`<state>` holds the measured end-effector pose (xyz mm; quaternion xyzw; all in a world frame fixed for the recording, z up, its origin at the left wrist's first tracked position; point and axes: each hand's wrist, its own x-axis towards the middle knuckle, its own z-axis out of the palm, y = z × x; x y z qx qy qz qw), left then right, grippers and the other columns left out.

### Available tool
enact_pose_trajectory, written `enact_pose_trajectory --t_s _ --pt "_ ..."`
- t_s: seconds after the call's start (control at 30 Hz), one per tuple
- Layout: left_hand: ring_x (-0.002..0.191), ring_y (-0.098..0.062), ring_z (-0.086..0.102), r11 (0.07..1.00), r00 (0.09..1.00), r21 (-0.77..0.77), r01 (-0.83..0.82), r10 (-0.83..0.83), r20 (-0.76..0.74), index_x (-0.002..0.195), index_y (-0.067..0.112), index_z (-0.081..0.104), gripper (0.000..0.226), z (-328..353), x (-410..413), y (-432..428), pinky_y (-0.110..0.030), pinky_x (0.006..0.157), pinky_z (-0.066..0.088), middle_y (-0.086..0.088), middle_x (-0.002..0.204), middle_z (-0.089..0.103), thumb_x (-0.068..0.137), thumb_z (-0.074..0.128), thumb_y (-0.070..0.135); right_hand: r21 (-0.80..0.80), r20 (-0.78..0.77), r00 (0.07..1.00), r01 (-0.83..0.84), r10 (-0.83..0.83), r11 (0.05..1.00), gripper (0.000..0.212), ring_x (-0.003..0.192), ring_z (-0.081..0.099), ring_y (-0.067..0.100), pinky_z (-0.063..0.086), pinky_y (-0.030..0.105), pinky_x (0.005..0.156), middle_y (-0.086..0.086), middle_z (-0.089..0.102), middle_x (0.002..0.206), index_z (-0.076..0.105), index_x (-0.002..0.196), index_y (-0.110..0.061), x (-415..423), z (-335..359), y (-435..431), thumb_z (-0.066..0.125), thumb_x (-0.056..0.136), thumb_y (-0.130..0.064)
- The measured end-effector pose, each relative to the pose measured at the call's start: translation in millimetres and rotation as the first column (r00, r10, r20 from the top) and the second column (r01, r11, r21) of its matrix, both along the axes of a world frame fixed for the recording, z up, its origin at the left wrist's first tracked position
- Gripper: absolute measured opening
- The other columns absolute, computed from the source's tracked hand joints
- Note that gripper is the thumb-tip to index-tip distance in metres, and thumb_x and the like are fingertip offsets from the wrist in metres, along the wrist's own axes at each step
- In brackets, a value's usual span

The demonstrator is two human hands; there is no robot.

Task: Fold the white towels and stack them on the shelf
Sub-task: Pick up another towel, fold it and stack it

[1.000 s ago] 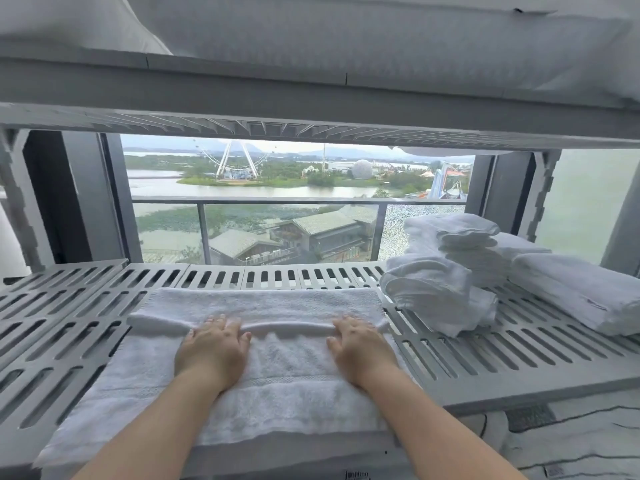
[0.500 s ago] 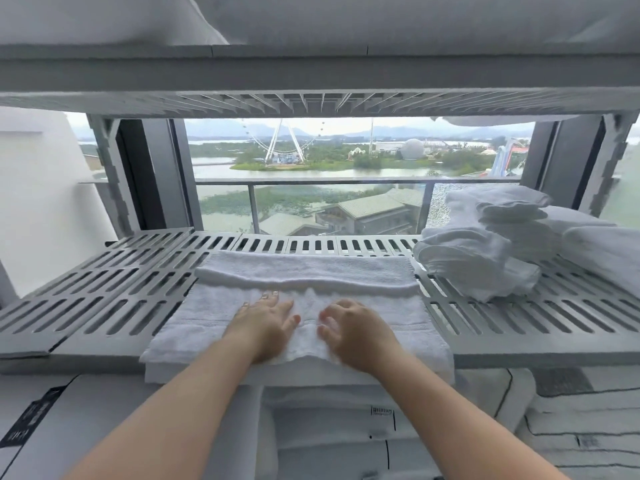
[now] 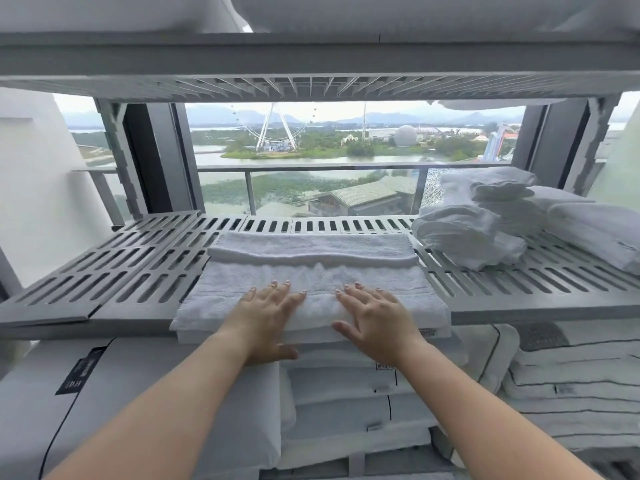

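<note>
a white towel point(image 3: 311, 271) lies spread across the front middle of the slotted grey shelf point(image 3: 138, 271), its far edge folded over into a thick band and its near edge hanging a little over the shelf's front lip. both hands rest flat on the near part of it, palms down: the left hand point(image 3: 266, 317) with fingers spread and thumb tucked below the towel's front edge, the right hand point(image 3: 377, 323) just beside it, fingers fanned toward the fold. neither hand has a grip on anything (open palms, pressing the cloth only). to the right on the same shelf sits a loose pile of white towels point(image 3: 478, 220), some rolled, some folded, well apart from the flat one. below the shelf are stacked white linens point(image 3: 571, 375) with dark piping. behind the shelf a window point(image 3: 311, 161) shows water, trees and a ferris wheel.
</note>
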<state>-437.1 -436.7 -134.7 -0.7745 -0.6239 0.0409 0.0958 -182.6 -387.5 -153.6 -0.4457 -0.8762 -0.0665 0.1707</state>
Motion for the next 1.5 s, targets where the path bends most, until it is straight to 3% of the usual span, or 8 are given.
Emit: enact_pose_trajectory --t_s 0.1,0.2,0.4,0.6,0.87,1.03,1.27,1.5 --pt "0.156 -0.028 0.009 0.994 0.998 0.106 -0.012 0.019 -0.063 0.160 0.030 0.001 0.085 -9 -8 -13 -0.050 0.125 0.013 -0.006 0.169 0.008 0.095 0.055 0.045 -0.042 0.147 0.988 0.049 -0.043 0.998 0.095 0.154 0.009 0.018 0.006 0.046 0.125 -0.008 0.013 0.166 0.008 0.157 -0.033 0 -2 -11 0.050 0.081 -0.074" --pt "0.150 -0.030 0.031 0.970 0.999 0.239 0.043 -0.046 0.006 0.156 0.023 0.030 0.064 -12 -16 -28 -0.048 0.121 0.027 -0.009 0.162 0.034 0.095 0.050 0.024 -0.029 0.111 0.988 0.113 -0.109 0.993 0.079 0.153 0.012 0.021 0.007 0.046 0.124 -0.004 0.017 0.165 0.011 0.156 -0.033 -5 -4 -21 0.054 0.089 -0.032" --pt "0.143 -0.028 0.041 0.971 1.000 0.239 0.018 -0.022 0.016 0.151 0.024 0.033 0.071 -8 -26 -41 -0.045 0.117 0.032 -0.005 0.156 0.040 0.090 0.057 0.051 0.117 -0.080 0.985 0.163 -0.154 0.980 0.042 0.114 0.064 0.028 0.051 0.039 0.096 0.004 0.069 0.123 0.061 0.129 -0.017 -10 4 -39 0.056 0.088 -0.019" --pt "0.141 -0.028 0.047 0.950 0.998 0.312 -0.032 0.014 0.060 0.150 0.022 0.045 0.053 -10 -21 -44 -0.043 0.115 0.037 -0.005 0.153 0.049 0.098 0.046 0.033 0.139 -0.145 0.956 0.276 -0.256 0.951 0.018 0.081 0.066 0.024 0.049 0.030 0.068 0.001 0.072 0.089 0.068 0.104 -0.016 -1 15 -54 0.056 0.090 -0.013" --pt "0.087 -0.028 0.070 0.952 0.986 0.300 -0.058 0.008 0.165 0.101 0.026 0.061 0.022 26 -51 -48 -0.034 0.071 0.052 0.004 0.096 0.069 0.092 0.045 0.015 0.141 -0.188 0.881 0.462 -0.435 0.876 0.029 0.086 0.064 0.025 0.044 0.033 0.080 0.001 0.071 0.088 0.071 0.097 -0.019 7 23 -58 0.049 0.088 -0.003" --pt "0.075 -0.023 0.069 0.907 0.986 0.404 -0.117 0.058 0.155 0.089 0.026 0.063 0.033 57 -70 -35 -0.029 0.060 0.048 0.004 0.081 0.069 0.103 0.045 0.049 0.127 -0.221 0.825 0.553 -0.520 0.824 0.024 0.082 0.063 0.027 0.038 0.035 0.078 0.001 0.065 0.079 0.065 0.083 -0.019 9 35 -40 0.048 0.084 -0.001" --pt "0.065 -0.022 0.059 0.878 0.969 0.410 -0.246 0.219 0.112 0.088 0.016 0.060 0.031 91 -64 20 -0.033 0.059 0.047 0.000 0.073 0.058 0.087 0.041 -0.008 0.257 -0.317 0.786 0.610 -0.531 0.750 0.020 0.077 0.064 0.028 0.043 0.038 0.076 0.006 0.068 0.082 0.065 0.095 -0.016 6 68 28 0.048 0.092 -0.006" --pt "0.069 -0.024 0.050 0.833 0.944 0.467 -0.296 0.328 0.014 0.086 0.015 0.055 0.027 107 -73 110 -0.034 0.068 0.043 0.000 0.075 0.048 0.085 0.039 -0.007 0.368 -0.239 0.859 0.511 -0.452 0.777 0.029 0.092 0.062 0.031 0.042 0.041 0.085 0.009 0.068 0.094 0.064 0.105 -0.015 -2 97 134 0.044 0.088 -0.004"
